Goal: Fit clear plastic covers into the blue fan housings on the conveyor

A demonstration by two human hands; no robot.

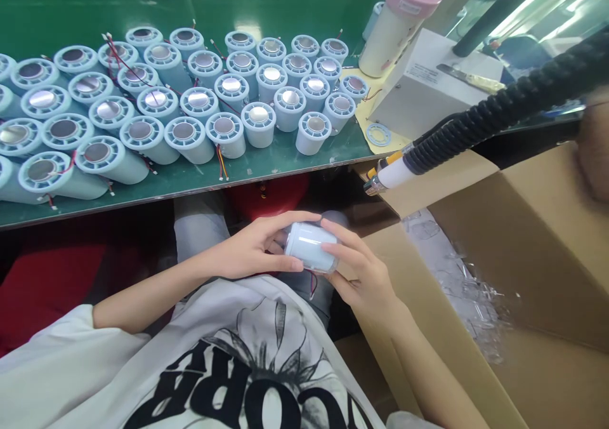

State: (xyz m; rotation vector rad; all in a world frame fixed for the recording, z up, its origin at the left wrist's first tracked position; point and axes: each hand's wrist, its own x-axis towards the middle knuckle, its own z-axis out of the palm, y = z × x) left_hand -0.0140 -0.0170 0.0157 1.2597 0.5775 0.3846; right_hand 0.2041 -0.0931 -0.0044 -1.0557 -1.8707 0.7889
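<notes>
Above my lap, both hands hold a light blue cylindrical housing [308, 246] lying on its side. A clear, shiny plastic layer seems to surround it, and thin wires hang below it. My left hand [259, 244] grips the left end, thumb along the lower side and fingers over the top. My right hand [364, 267] has its fingertips on the right end and top. On the green bench [190, 191] ahead stand many similar light blue housings [314, 131] with round metallic discs on top, several with thin coloured wires.
At right, an open cardboard box [537, 245] holds clear plastic pieces [476, 296]. A black corrugated hose [476, 124] with a white nozzle reaches over it. A pink-lidded bottle [394, 29], a white metal box [423, 86] and a blue ring [378, 134] are on the bench's right end.
</notes>
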